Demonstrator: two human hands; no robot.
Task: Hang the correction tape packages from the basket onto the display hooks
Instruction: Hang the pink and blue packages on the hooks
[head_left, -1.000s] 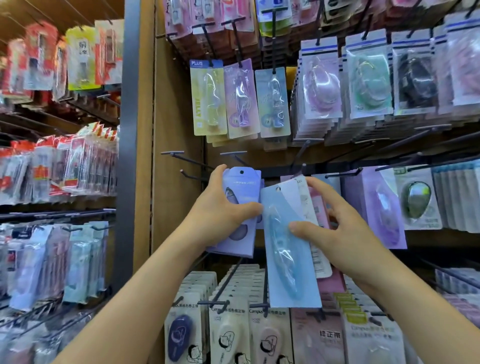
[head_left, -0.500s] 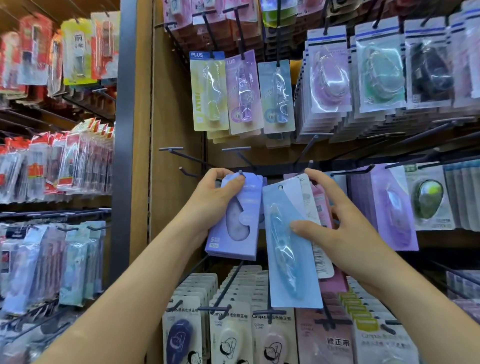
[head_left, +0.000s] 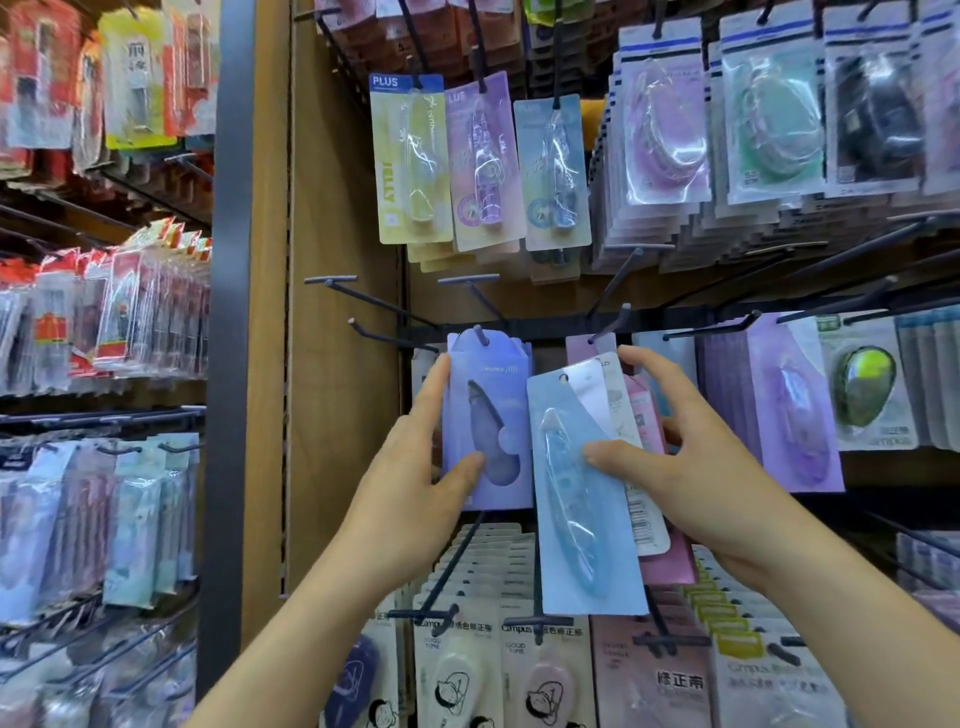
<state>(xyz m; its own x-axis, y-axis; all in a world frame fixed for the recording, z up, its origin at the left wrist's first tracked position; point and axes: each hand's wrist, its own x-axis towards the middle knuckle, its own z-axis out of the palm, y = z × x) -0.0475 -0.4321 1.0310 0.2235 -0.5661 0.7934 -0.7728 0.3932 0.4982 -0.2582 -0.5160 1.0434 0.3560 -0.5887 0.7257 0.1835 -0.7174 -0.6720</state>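
Wooden display wall (head_left: 337, 234) crowded with hanging stationery. Compared with half a second ago, the one purple package (head_left: 491, 395) has slid onto the hook (head_left: 481, 335), whose tip now pokes through its hole. The left hand (head_left: 415, 483) pinches its left edge, thumb on the front. The right hand (head_left: 691, 467) grips a fan of at least three packages, the blue package (head_left: 576, 519) foremost.

A lavender package (head_left: 488, 415) lies at nine o'clock of a pale blue package (head_left: 582, 519), a yellow package (head_left: 410, 161) at twelve.
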